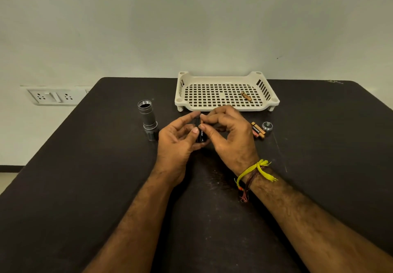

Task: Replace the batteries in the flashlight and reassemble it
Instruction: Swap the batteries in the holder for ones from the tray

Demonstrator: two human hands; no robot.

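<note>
My left hand (177, 141) grips a black battery holder (200, 133) with a battery in it, held above the middle of the dark table. The fingertips of my right hand (226, 133) pinch the holder's top end. A grey flashlight body (147, 119) stands upright with its open end up, left of my hands. Loose copper-and-black batteries (258, 130) lie to the right, beside the round flashlight end cap (267, 126).
A cream slotted plastic tray (225, 104) stands behind my hands with one battery (246, 96) lying in it. The dark table (85, 177) ends at a wall behind; a wall socket panel (53, 97) is at the left.
</note>
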